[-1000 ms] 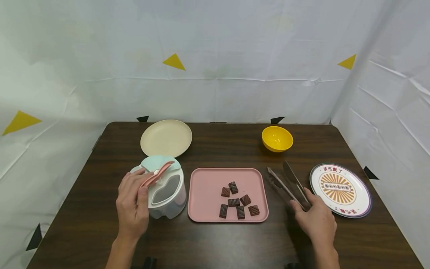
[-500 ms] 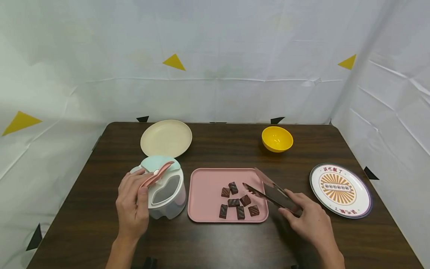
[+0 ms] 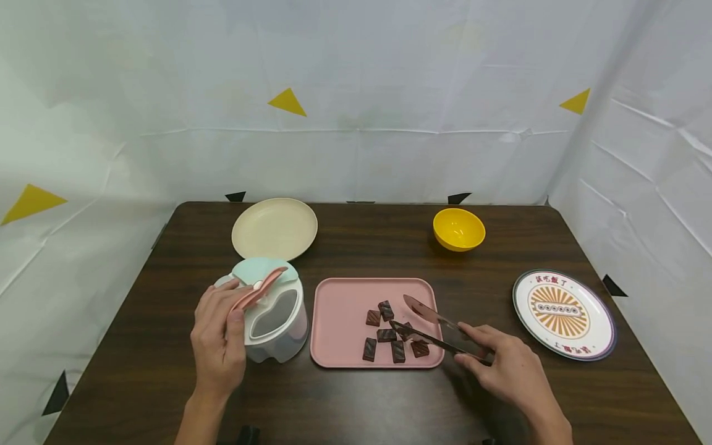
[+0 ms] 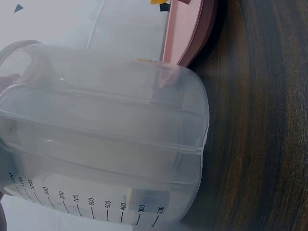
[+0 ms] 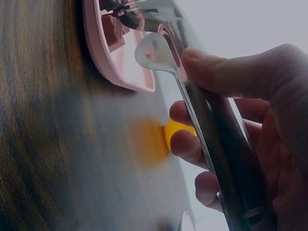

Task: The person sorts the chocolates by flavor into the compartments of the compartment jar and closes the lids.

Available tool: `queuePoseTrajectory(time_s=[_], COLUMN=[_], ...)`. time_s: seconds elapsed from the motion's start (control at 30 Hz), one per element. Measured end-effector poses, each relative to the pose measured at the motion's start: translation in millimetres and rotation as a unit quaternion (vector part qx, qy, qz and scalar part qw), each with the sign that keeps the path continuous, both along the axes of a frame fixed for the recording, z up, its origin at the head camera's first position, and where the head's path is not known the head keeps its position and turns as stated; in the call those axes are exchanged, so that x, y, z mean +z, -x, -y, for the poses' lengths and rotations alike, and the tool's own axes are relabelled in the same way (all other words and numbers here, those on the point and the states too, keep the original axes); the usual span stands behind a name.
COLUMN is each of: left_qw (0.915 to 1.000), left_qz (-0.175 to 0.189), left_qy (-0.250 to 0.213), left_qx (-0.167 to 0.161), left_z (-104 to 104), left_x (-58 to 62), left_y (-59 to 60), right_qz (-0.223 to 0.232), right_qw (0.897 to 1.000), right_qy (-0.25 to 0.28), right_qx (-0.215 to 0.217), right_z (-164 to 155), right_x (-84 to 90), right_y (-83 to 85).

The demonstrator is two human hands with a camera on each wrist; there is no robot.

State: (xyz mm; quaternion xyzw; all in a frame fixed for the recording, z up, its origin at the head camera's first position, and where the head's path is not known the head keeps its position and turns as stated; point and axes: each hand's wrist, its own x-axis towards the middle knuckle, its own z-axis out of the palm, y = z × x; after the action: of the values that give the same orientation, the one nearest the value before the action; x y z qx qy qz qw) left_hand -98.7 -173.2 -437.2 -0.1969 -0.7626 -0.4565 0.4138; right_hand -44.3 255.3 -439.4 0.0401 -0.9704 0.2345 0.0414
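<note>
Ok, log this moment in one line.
left hand: holds container | right hand: grips tongs, tips over chocolates on pink tray

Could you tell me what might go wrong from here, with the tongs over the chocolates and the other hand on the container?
The tongs in the right hand reach into a tight cluster of chocolates; the tips could nudge neighbours or pinch two at once. A glossy piece might slip from the grip above the pink tray. The left hand holds the container by its lid area, so it could tip.
</note>
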Motion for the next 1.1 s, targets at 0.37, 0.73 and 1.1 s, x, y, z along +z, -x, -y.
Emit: queuePoseTrajectory(time_s=[0.37, 0.73, 1.1], left_qw=[0.9999, 0.9999, 1.0], left_qz=[-0.008, -0.008, -0.006], left_qy=[-0.003, -0.003, -0.003], left_qx=[0.008, 0.007, 0.006], left_z=[-2.8, -1.3, -2.7], left_x=[1.8, 0.5, 2.1], left_y=[-1.8, -1.2, -1.3], right_qz=[-0.007, -0.003, -0.016], right_qw=[1.0, 0.999, 0.999], right_qy=[-0.01, -0.036, -0.047], right_qx=[0.005, -0.011, -0.007], right_z=[1.9, 7.3, 7.5], right_x=[0.8, 2.1, 1.2], right_y=[-2.0, -1.2, -1.8])
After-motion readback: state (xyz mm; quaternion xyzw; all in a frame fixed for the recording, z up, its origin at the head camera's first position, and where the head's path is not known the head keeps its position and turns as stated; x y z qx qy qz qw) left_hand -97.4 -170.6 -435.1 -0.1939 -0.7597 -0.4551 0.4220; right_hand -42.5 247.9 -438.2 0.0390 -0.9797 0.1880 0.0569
